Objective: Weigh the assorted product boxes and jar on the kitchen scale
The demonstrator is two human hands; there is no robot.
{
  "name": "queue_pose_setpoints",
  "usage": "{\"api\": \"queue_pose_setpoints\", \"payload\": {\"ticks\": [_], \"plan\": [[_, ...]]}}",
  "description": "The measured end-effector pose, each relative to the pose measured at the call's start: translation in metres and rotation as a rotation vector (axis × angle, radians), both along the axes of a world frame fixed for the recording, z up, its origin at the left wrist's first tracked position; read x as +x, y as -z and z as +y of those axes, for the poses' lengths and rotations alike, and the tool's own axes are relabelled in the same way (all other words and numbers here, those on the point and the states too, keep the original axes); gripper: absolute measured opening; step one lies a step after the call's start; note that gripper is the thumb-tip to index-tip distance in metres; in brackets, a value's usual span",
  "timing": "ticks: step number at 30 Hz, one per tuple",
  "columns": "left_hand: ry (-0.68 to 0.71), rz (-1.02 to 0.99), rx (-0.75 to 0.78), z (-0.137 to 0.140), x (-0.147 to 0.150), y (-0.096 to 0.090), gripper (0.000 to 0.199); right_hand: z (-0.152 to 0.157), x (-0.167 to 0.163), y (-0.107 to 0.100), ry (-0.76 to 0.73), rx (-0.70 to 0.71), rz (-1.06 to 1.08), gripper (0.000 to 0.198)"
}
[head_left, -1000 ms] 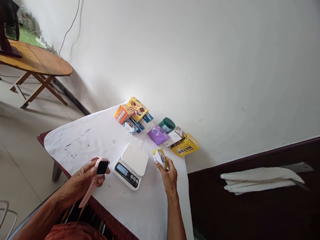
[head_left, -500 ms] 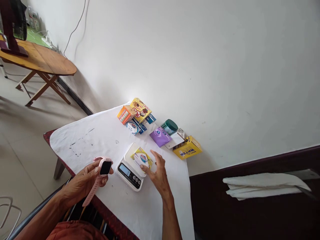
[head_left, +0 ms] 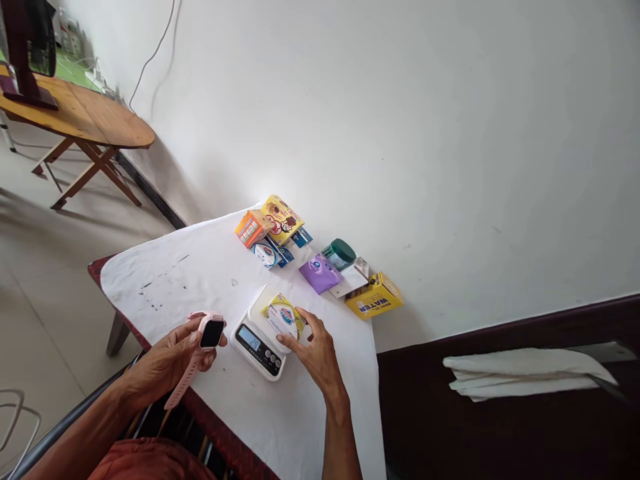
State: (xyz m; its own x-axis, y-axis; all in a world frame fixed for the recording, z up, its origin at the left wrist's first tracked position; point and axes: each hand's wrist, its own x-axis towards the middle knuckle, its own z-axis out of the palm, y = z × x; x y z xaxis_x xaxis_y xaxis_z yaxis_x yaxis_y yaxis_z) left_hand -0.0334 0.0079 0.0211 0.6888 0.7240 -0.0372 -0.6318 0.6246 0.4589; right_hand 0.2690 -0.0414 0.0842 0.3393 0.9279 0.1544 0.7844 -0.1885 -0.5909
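Note:
A pink smartwatch (head_left: 212,333) with a dark square face is held in my left hand (head_left: 173,357), its strap hanging down past the table edge. To the right, a yellow and white soap box (head_left: 284,315) lies on the pan of a white kitchen scale (head_left: 260,343). My right hand (head_left: 317,350) has its thumb and index finger at the near right end of that box, closed about it. Digits that look like 29 show on the scale's lit display. Both hands are over the white-covered table (head_left: 330,400).
Along the table's wall side stand an orange box (head_left: 253,229), a yellow snack box (head_left: 283,220), a purple packet (head_left: 321,272), a green-lidded jar (head_left: 340,253) and a yellow box marked WATER (head_left: 375,298). A wooden folding table (head_left: 100,120) stands at far left.
My right hand's thumb and index finger have closed in on the soap box. The scale's display reading has changed. My left hand keeps the smartwatch in nearly the same place.

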Motion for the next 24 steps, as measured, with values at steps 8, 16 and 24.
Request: {"api": "queue_pose_setpoints", "payload": {"ticks": [8,16,24], "plan": [[0.015,-0.039,-0.004,0.001,0.001,0.005,0.038,0.031,0.01,-0.003,0.03,0.063,-0.013,0.063],[0.018,-0.047,0.009,0.001,0.001,0.005,0.035,0.167,0.016,0.002,0.084,0.173,-0.129,0.059],[0.022,0.04,-0.051,0.0,0.002,0.008,0.04,0.216,0.016,0.029,0.145,0.24,-0.213,0.056]]}}
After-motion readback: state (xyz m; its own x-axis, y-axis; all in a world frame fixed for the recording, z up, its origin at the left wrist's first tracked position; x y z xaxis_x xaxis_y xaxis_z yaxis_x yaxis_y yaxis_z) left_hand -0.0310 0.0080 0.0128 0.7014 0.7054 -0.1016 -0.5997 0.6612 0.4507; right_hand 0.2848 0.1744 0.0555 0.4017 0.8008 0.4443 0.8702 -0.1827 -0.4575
